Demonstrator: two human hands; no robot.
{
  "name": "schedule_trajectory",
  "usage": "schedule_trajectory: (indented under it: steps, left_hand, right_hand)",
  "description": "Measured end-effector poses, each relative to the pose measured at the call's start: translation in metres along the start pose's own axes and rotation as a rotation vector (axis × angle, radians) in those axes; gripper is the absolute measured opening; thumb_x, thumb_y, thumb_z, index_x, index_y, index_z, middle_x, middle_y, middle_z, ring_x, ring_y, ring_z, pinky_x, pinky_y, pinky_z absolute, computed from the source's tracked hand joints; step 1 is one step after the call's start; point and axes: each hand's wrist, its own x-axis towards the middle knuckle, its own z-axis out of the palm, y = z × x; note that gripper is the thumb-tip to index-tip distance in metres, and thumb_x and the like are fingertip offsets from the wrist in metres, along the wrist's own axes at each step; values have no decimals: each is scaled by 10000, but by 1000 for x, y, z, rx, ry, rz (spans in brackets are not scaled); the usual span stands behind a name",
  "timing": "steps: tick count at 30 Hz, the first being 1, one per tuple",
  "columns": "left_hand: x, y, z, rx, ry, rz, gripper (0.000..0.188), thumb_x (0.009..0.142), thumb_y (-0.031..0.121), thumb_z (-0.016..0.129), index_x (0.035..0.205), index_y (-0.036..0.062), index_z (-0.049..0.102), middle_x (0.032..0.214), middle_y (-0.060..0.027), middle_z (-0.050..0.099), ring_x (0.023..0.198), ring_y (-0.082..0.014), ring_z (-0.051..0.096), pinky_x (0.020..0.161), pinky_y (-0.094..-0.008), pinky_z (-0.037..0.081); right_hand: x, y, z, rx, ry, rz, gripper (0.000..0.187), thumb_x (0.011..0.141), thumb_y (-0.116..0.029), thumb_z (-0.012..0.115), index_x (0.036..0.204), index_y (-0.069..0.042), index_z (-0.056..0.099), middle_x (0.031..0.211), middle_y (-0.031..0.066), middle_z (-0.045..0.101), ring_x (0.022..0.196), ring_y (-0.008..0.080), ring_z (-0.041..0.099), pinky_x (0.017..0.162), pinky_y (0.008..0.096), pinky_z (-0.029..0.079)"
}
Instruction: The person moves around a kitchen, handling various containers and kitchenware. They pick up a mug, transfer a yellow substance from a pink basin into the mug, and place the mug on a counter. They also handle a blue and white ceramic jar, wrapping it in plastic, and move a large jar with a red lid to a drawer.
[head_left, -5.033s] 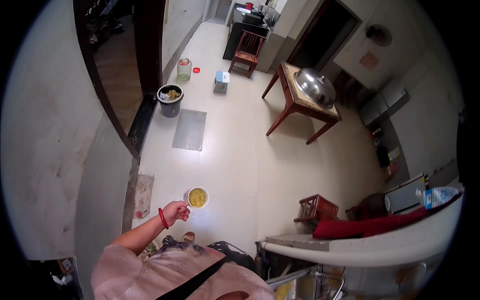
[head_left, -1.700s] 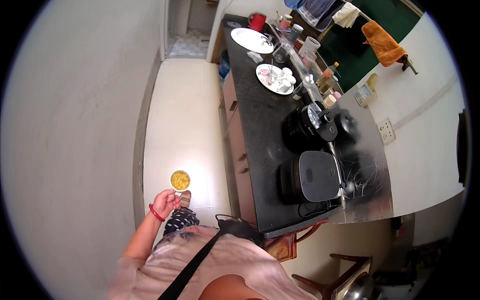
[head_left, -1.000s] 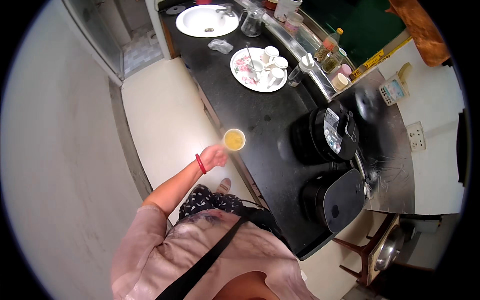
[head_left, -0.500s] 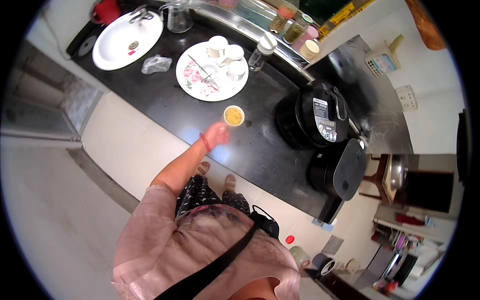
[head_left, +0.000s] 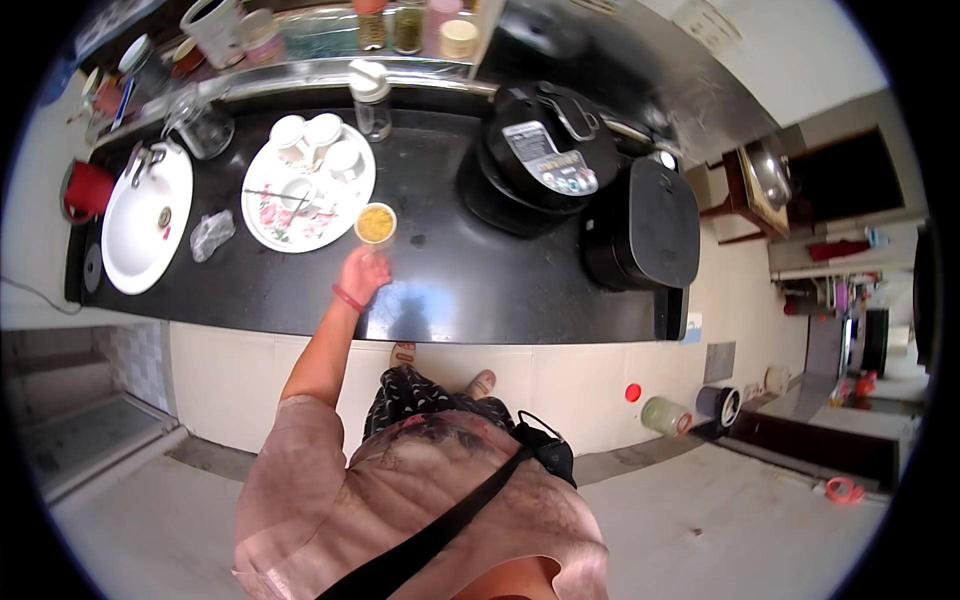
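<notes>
My left hand [head_left: 364,272], with a red band at its wrist, reaches over the dark counter [head_left: 480,305]. Its fingers are closed against the near side of a small pale cup [head_left: 376,224], which hides part of the grip. Yellow grain-like food fills the cup almost to its rim. Just beyond it is a white flowered plate [head_left: 335,228] bearing several white cups [head_left: 343,160] and a thin utensil. My right hand is out of view.
A black rice cooker [head_left: 545,160] and a black lidded bin-like box [head_left: 655,225] stand to the right. Left are a white sink [head_left: 135,240], a crumpled plastic bag [head_left: 212,236] and a glass pitcher [head_left: 203,130]. A clear white-topped bottle [head_left: 371,100] stands behind the plate.
My view has turned, so the counter now lies level and its contents appear further left. My left hand has kept its place by the cup.
</notes>
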Motion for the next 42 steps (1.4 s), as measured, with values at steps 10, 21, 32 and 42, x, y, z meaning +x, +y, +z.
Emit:
schedule_trajectory:
  steps: [10,21,32,42]
  left_hand:
    - [-29,-50,-3,244,722,235,603,799,502,502,1216,95,348,1151,-139,519,999,-262,524,806,-376,438]
    - [-21,-413,314,1159,-269,-351,17,795,52,531,786,60,518,696,-65,595,535,-152,560,527,-253,462]
    - [118,-583,512,2032,-887,188,163,735,163,624,692,40,526,677,-123,541,622,-279,548,567,-369,431]
    - [217,-896,763,1849,-1829,380,151,765,208,583,729,65,553,756,-121,574,721,-307,563,632,-395,451]
  right_hand:
    - [8,110,-29,94,0,-17,219,801,-227,562,980,-109,606,732,22,612,621,119,580,526,263,460]
    - [142,177,-205,-111,136,-432,183,750,-171,545,881,-71,625,739,65,639,609,166,603,586,295,484]
    - [241,124,-352,85,324,-252,257,743,-281,557,912,-118,661,802,108,649,762,245,620,721,321,479]
    - [211,135,-511,719,246,100,166,765,-157,517,808,-41,628,657,77,601,537,131,566,462,270,457]
